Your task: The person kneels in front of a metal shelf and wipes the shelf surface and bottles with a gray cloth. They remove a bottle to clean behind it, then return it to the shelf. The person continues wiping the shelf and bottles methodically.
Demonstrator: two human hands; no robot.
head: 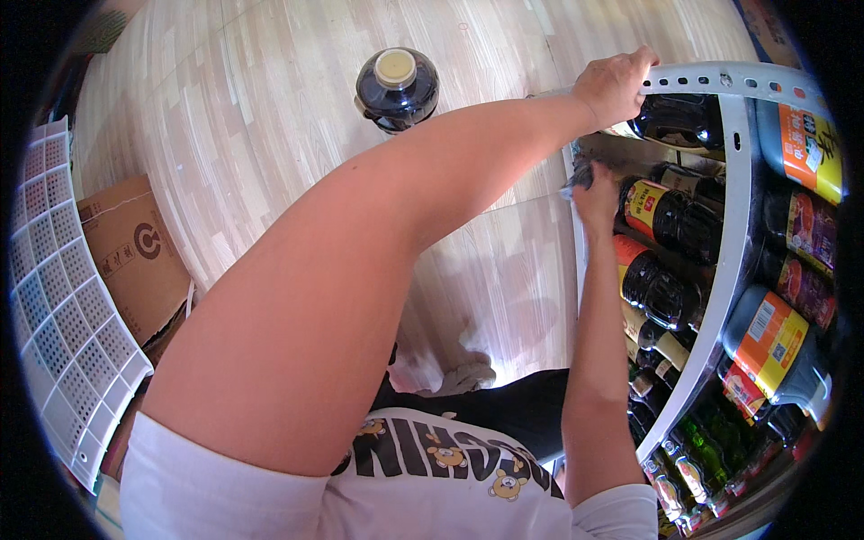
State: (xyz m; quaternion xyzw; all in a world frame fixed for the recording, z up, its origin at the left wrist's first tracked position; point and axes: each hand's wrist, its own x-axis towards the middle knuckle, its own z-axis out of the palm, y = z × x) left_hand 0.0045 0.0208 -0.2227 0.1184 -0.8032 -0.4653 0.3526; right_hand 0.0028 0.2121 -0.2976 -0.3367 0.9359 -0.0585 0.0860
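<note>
My left arm stretches across the view, and my left hand (613, 88) grips the end of a white slotted-metal shelf frame (776, 84). Lower down, my right hand (597, 199) holds a bunched dark grey cloth (579, 174) at the edge of a lower shelf. Beside that hand lies a dark sauce bottle with a yellow and red label (644, 208). Another dark bottle with an orange-red label (651, 273) is just below it in view. A dark bottle (682, 121) shows behind the frame near my left hand. My right fingertips are partly hidden by the cloth.
A large dark jug with a cream cap (397, 71) stands on the wood-patterned floor (270, 88). To the left are a white perforated plastic basket (57, 290) and a cardboard box (142, 256). Orange-labelled jugs (769, 337) and green bottles (702, 439) fill the right-hand shelving.
</note>
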